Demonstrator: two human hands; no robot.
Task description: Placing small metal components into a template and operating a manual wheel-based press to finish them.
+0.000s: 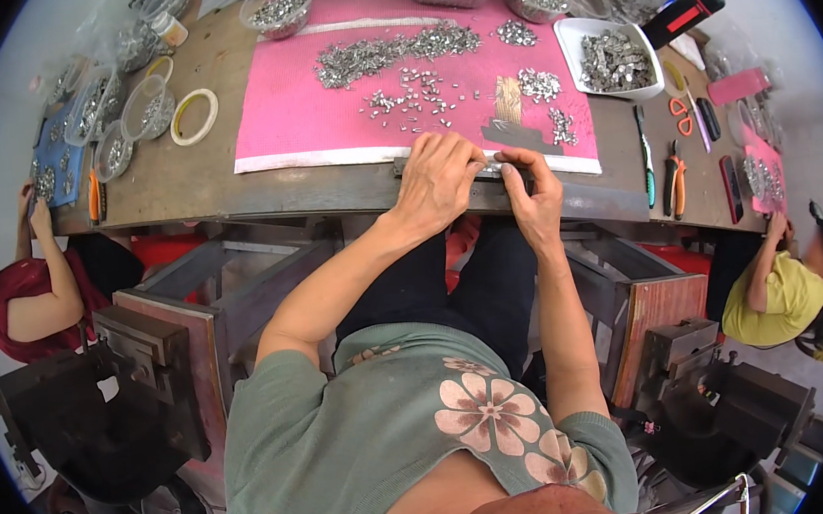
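At the front edge of the bench, my left hand (436,182) is closed, its thumb and fingertips pinched together. My right hand (535,195) is closed close beside it, with thumb and forefinger at the same spot. Between the fingertips shows a slim silvery metal piece (492,169), mostly hidden by the fingers. Just beyond lies a flat grey metal plate (521,136) with a tan woven-looking strip (507,100) behind it. Loose small metal parts (417,95) are scattered on the pink mat (292,121), with a larger heap (394,53) farther back.
A white tray (564,43) and a clear tub (279,34) hold metal parts. Pliers (679,185), a toothbrush (645,153) and a phone (731,188) lie at the right. A tape roll (195,117) is at the left. Co-workers sit left (38,299) and right (776,289).
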